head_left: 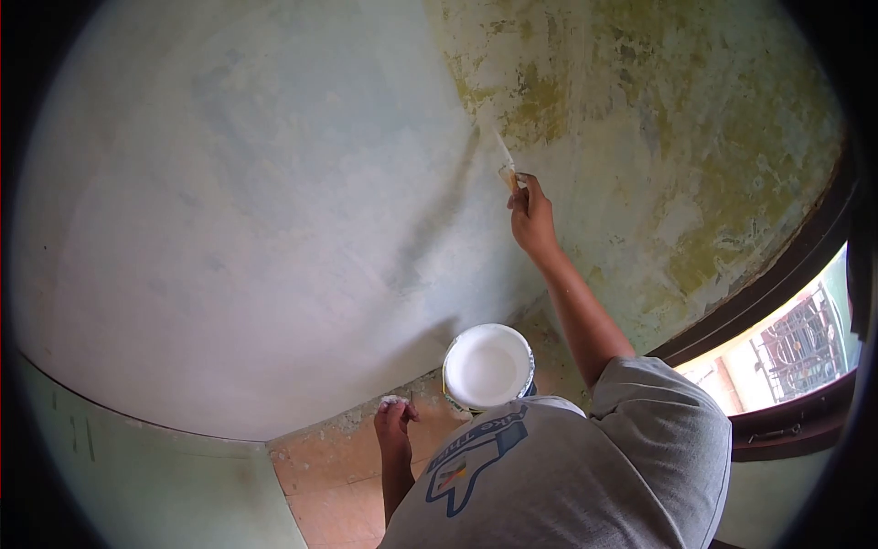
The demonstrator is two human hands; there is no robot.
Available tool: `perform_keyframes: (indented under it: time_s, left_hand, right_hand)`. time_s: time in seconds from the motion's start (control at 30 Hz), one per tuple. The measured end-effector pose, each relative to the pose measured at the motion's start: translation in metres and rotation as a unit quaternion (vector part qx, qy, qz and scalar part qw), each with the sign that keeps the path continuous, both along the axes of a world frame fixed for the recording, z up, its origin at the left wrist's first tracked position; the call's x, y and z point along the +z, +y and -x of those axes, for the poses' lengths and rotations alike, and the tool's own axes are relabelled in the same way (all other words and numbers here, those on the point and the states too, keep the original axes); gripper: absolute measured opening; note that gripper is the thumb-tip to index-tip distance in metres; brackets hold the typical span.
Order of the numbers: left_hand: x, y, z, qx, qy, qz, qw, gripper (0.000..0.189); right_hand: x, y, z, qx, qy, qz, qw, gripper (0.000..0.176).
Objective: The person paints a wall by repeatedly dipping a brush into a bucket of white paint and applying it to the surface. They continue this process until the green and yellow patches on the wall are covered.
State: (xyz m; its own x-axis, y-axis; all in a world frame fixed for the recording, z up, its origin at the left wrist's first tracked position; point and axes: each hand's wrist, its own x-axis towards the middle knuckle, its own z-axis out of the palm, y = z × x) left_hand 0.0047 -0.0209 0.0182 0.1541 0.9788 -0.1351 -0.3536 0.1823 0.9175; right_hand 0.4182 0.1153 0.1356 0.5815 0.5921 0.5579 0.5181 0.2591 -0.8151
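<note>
My right hand [532, 215] is raised to the wall [320, 165], its fingers closed round a putty knife [508, 163]. The blade, white and seen nearly edge-on, points up at the border between the smooth white coat and the patchy green-yellow surface. Low down, my left hand [393, 416] is held in front of my body with its fingers curled. White paste covers its fingertips; what it grips is too small to make out. To the right of this hand stands a round bucket [528, 359] with white material inside.
At the right, a dark-framed window opening [786, 357] shows a metal grille outside. Orange floor tiles [338, 503] lie below, with white specks along the wall's foot. A pale green wall [174, 485] stands at the lower left.
</note>
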Motion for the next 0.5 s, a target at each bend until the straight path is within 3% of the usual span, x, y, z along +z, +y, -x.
perform_keyframes:
  time_s: [0.2,0.27,0.4,0.47,0.5]
  left_hand:
    - [0.003,0.004,-0.002,0.007,0.010,0.002,1.000,0.007]
    - [0.002,0.003,-0.002,0.008,0.005,0.004,1.000,0.006]
    - [0.000,0.004,-0.001,0.010,0.000,0.011,1.000,0.006]
    - [-0.007,0.007,-0.001,0.004,0.003,0.012,1.000,0.005]
    - [-0.010,0.006,0.000,0.000,0.006,0.014,1.000,0.004]
  right_hand:
    - [-0.003,0.013,-0.001,-0.067,-0.095,0.053,0.992,0.022]
    - [-0.009,0.005,0.000,-0.082,-0.112,0.145,0.980,0.024]
    - [0.013,-0.010,0.008,-0.089,-0.113,0.141,0.979,0.023]
    - [0.025,-0.007,0.009,-0.070,-0.137,0.018,0.988,0.021]
    - [0.025,-0.001,0.007,-0.070,-0.136,0.023,0.988,0.021]
